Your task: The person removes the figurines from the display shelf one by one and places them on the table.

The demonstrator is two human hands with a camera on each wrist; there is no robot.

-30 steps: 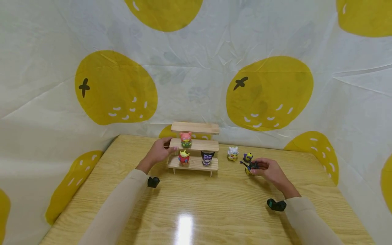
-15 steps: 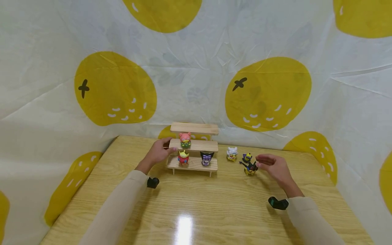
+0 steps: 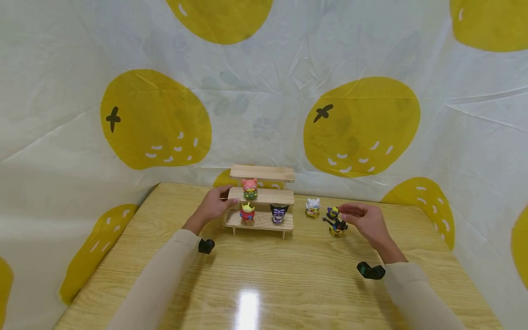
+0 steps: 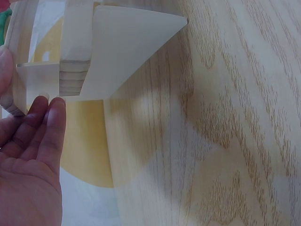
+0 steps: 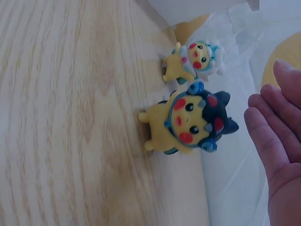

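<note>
My left hand [image 3: 211, 205] grips the left end of the three-tier wooden display stand [image 3: 274, 196] at its middle tier. In the left wrist view, fingers [image 4: 51, 125] lie against the stand's side, with the thumb opposite. My right hand [image 3: 367, 223] is at the toy figurines on the right, fingertips close to a small purple-and-yellow figurine [image 3: 332, 212]; whether they touch cannot be told. In front of it stands a Pikachu figurine in a black horned hood [image 5: 188, 120], apart from the fingers. A white-hooded Pikachu figurine [image 3: 313, 207] stands to their left.
A pink-hooded figurine [image 3: 249, 188] stands on the middle tier. The lowest tier bears a red-suited, three-eyed figurine [image 3: 247, 213] and a black-eared purple figurine [image 3: 278, 214]. A fruit-patterned cloth [image 3: 255, 110] hangs behind the wooden table [image 3: 288, 275].
The right hand has let go of the black-hooded figurine, drawn back a little, then moved up and left to the purple-and-yellow figurine. The left hand has stayed on the stand.
</note>
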